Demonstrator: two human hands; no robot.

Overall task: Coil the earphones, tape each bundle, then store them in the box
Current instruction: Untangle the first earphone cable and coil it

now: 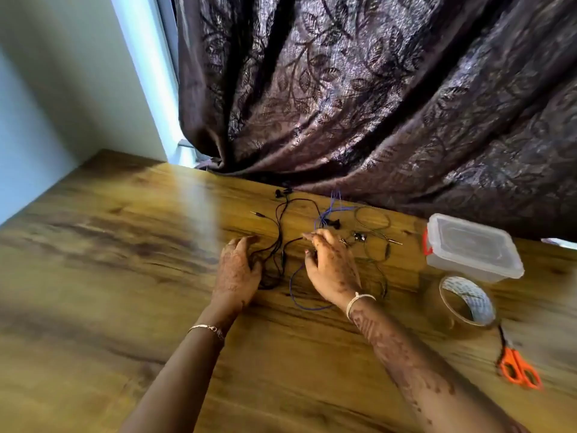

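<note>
Earphones, three sets by the look of it, lie loose and partly tangled on the worktop (125, 245): black earphones (280, 235) to the left, blue earphones (291, 285) in the middle, green earphones (359, 236) toward the right. None is coiled and none is taped, so the task appears to be at its very start. The left hand (237, 271) rests on the black cable with its fingers (245, 243) bent over it. The right hand (331, 267) reaches across the blue cable, forefinger at a black strand. Whether either set of fingers actually grasps a cable I cannot tell (the view is blurred). The tape roll (480, 303) and scissors (510, 354) lie untouched to the right. The box (471, 248), lid on, stands just beyond them, yet to be opened and filled.
</note>
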